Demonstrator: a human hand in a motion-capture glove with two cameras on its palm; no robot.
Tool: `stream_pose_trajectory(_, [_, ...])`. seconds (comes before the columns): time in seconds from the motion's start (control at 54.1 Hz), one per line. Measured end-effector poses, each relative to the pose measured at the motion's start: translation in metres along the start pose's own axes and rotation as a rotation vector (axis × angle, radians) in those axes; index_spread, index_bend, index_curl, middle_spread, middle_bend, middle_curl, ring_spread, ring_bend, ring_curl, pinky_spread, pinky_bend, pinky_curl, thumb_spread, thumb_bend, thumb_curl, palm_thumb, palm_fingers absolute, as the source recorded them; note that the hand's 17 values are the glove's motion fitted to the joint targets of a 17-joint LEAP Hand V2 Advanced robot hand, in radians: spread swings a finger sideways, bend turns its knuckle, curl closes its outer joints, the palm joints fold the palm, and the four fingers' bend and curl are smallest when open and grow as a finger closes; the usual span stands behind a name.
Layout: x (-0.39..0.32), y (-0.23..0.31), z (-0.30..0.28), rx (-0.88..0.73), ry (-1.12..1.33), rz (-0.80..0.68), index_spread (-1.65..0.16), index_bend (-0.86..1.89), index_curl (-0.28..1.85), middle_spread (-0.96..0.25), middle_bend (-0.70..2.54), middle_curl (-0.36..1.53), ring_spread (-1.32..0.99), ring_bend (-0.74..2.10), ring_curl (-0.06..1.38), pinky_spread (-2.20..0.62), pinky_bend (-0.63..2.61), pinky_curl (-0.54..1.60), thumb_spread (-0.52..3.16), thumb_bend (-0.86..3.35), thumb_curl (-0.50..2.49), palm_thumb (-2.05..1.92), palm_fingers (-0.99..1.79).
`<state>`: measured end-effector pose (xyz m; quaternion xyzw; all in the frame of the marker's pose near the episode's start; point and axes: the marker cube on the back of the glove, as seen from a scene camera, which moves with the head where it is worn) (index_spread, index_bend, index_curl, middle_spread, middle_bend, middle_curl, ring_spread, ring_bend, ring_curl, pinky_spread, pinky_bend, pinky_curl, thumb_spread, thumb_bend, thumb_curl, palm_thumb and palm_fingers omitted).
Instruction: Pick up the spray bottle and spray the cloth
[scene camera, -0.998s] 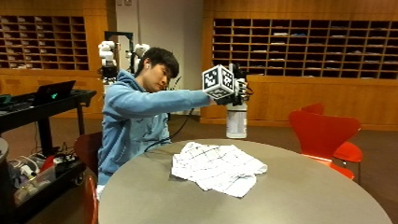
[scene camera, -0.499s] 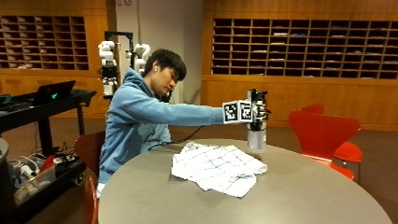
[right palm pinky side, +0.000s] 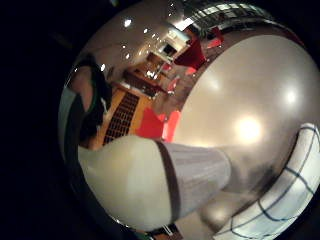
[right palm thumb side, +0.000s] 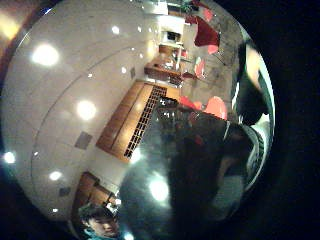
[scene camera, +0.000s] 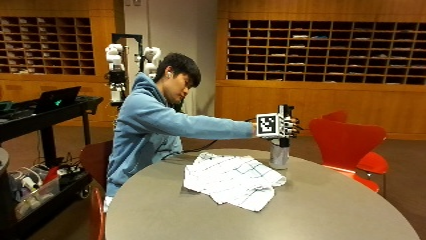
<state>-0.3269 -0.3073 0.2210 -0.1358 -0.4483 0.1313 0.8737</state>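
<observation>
In the outside view my gloved right hand (scene camera: 287, 125) grips the head of the spray bottle (scene camera: 279, 154). The bottle is upright, a pale body under a dark top, and its base appears to touch the round grey table (scene camera: 319, 210). The white checked cloth (scene camera: 233, 179) lies crumpled on the table just beside the bottle, towards the person. In the little finger side palm view the bottle's pale ribbed body (right palm pinky side: 165, 180) fills the picture, with the cloth (right palm pinky side: 280, 200) at its base. The thumb side palm view shows the dark spray head (right palm thumb side: 190, 165) close against the palm.
A red chair (scene camera: 346, 142) stands behind the table, right beside the bottle. The person in a blue hoodie (scene camera: 150, 130) sits at the table's far left edge. A black cart with a laptop (scene camera: 56, 100) stands at the left.
My hand has brought the bottle down from chest height and to the right, to the table beside the cloth. The cloth has not moved.
</observation>
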Motion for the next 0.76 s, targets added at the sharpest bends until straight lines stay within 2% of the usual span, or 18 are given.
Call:
stream_pose_trajectory(0.111, [0.006, 0.002, -0.004, -0.097, 0.062, 0.023, -0.2, 0.19, 0.52, -0.14, 0.5, 0.5, -0.2, 0.53, 0.45, -0.21, 0.46, 0.44, 0.28, -0.03, 0.81, 0.95, 1.0])
stream_pose_trajectory(0.203, [0.012, 0.009, -0.011, -0.189, 0.106, 0.023, -0.25, 0.05, 0.45, -0.15, 0.44, 0.48, -0.16, 0.48, 0.46, -0.09, 0.41, 0.45, 0.49, -0.03, 0.79, 0.91, 0.61])
stream_pose_trajectory(0.296, [0.01, 0.012, -0.021, -0.221, 0.118, 0.014, -0.29, 0.03, 0.37, -0.12, 0.35, 0.45, -0.1, 0.42, 0.43, 0.02, 0.46, 0.44, 0.64, -0.06, 0.74, 0.84, 0.35])
stream_pose_trajectory(0.444, [0.004, 0.018, -0.035, -0.238, 0.103, -0.003, -0.33, 0.06, 0.27, -0.07, 0.25, 0.4, -0.03, 0.41, 0.39, 0.12, 0.55, 0.42, 0.8, -0.06, 0.63, 0.72, 0.22])
stream_pose_trajectory(0.61, [-0.012, 0.026, -0.053, -0.263, -0.026, 0.011, -0.35, 0.1, 0.23, -0.04, 0.23, 0.39, 0.01, 0.41, 0.36, 0.17, 0.56, 0.4, 0.88, -0.04, 0.54, 0.66, 0.18])
stream_pose_trajectory(0.758, [-0.01, 0.042, -0.064, -0.296, -0.008, 0.003, -0.35, 0.11, 0.21, -0.03, 0.23, 0.38, 0.03, 0.41, 0.35, 0.19, 0.55, 0.38, 0.91, -0.03, 0.49, 0.65, 0.18])
